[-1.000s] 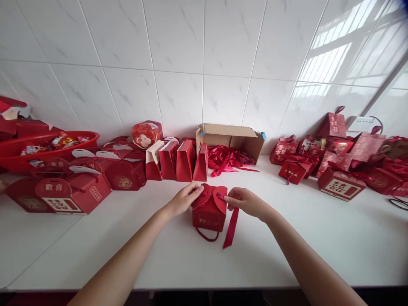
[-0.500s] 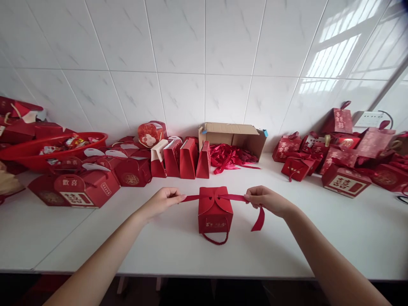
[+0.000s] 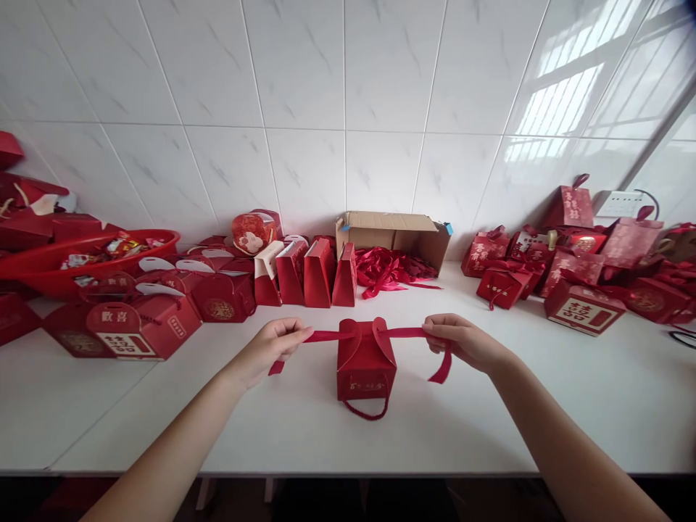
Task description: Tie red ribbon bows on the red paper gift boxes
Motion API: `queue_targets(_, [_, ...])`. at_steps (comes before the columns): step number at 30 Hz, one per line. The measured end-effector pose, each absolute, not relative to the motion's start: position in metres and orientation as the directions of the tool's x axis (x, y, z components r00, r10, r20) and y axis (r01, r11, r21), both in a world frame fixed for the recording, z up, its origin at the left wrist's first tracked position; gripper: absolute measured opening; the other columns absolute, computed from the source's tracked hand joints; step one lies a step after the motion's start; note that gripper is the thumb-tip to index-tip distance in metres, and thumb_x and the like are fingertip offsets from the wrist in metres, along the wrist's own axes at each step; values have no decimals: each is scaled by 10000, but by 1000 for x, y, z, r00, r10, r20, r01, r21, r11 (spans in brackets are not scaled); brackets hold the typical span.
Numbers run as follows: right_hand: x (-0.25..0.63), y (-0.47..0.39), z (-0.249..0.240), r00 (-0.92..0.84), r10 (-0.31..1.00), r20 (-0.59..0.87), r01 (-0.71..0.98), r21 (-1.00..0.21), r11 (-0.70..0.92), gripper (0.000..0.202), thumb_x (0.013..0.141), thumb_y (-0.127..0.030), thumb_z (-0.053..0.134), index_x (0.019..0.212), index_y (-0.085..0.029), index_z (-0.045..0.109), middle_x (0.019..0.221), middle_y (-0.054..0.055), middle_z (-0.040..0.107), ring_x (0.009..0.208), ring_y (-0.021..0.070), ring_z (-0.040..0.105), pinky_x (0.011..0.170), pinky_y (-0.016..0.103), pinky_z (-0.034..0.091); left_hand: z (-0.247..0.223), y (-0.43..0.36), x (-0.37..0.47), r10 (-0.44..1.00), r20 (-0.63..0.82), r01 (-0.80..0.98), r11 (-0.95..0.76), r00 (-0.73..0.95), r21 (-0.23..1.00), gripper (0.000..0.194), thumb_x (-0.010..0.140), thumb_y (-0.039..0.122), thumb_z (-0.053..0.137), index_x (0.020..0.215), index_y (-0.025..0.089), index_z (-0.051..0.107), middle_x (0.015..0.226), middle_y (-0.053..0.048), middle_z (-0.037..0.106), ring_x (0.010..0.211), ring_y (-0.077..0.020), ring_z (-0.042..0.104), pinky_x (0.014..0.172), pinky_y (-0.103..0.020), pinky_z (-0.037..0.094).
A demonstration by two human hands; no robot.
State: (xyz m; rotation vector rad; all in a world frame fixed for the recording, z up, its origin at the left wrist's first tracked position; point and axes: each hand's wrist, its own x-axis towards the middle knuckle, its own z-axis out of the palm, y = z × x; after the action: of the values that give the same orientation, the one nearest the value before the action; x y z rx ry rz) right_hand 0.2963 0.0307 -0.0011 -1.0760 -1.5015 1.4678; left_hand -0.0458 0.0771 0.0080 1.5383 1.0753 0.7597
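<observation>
A small red gift box [image 3: 366, 366] stands upright on the white table, its rope handle [image 3: 365, 415] hanging down at the front. Red ribbon [image 3: 401, 333] passes through the curved top flaps and stretches out to both sides. On the left, my left hand [image 3: 280, 346] is closed, pinching one length of the ribbon, with a short tail showing below the fingers. My right hand [image 3: 461, 339] pinches the other length, and a longer tail droops beneath it. Both hands are apart from the box, and the flaps rise slightly open around the ribbon.
A cardboard box [image 3: 391, 221] spills red ribbons [image 3: 388, 270] at the back, beside several upright small boxes [image 3: 320, 274]. Larger red boxes [image 3: 163, 326] and a red basin [image 3: 32, 275] of sweets stand left. More gift boxes [image 3: 584, 308] crowd the right, below a wall socket [image 3: 617, 203].
The box's top flaps have lifted and parted at the middle. My right hand has shifted slightly right, and a ribbon tail now shows under my left hand.
</observation>
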Motion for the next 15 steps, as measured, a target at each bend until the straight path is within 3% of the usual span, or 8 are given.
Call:
queue_targets(6, [290, 26, 4, -368, 929, -39, 45, -999, -24, 302, 807, -374, 600, 615, -160, 508, 599, -7, 456, 593, 111, 395, 593, 274, 311, 13, 64, -33, 923, -103, 343, -33, 370, 939, 435, 754, 507, 606, 598, 193, 350, 528, 72, 233, 462, -73, 181, 449, -241, 129])
queue_targets(11, [296, 31, -7, -315, 945, -84, 49, -996, -72, 475, 764, -439, 639, 548, -194, 294, 509, -86, 188, 476, 60, 112, 478, 268, 88, 5, 64, -33, 937, -150, 408, 9, 315, 913, 445, 737, 533, 609, 600, 196, 354, 501, 83, 218, 438, -68, 179, 427, -229, 129])
queue_targets(13, [298, 33, -10, -302, 950, -76, 22, -997, -73, 479, 766, -414, 643, 552, -196, 274, 517, -90, 166, 481, 57, 87, 483, 271, 56, 8, 63, -32, 939, -139, 396, 4, 314, 918, 383, 727, 521, 627, 671, 201, 423, 507, 86, 300, 427, -64, 219, 419, -216, 148])
queue_targets(15, [299, 34, -10, -288, 956, -56, -11, -998, -62, 468, 769, -363, 646, 551, -193, 268, 521, -88, 173, 481, 55, 93, 482, 271, 53, 13, 62, -32, 945, -69, 392, -65, 319, 918, 328, 692, 473, 681, 804, 222, 500, 609, 63, 490, 475, -76, 371, 436, -199, 236])
